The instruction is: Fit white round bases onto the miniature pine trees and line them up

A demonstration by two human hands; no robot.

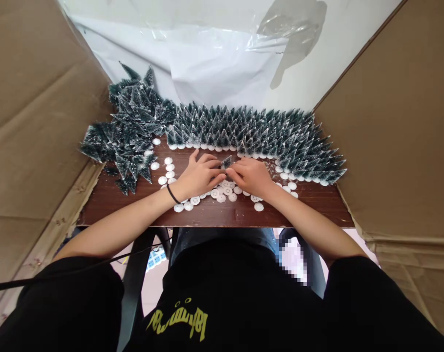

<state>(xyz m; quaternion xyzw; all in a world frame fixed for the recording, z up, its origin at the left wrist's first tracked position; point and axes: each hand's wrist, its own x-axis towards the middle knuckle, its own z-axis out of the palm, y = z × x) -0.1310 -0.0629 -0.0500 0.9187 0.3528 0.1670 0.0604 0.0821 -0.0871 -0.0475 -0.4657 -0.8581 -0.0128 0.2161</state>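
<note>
A miniature frosted pine tree stands between my two hands, in front of the rows of trees. My left hand, a black band at its wrist, reaches in palm down. Its thumb and index finger come together at the tree's lower part, while the other fingers are slightly spread. From the other side my right hand is closed, its fingertips pinching near the tree's base. The fingers hide the base itself. White round bases lie loose under and in front of both hands.
Dense rows of miniature trees stand on white bases along the back and right of the brown table. A heap of loose trees lies at the left. Cardboard walls flank both sides; a white sheeted panel is behind.
</note>
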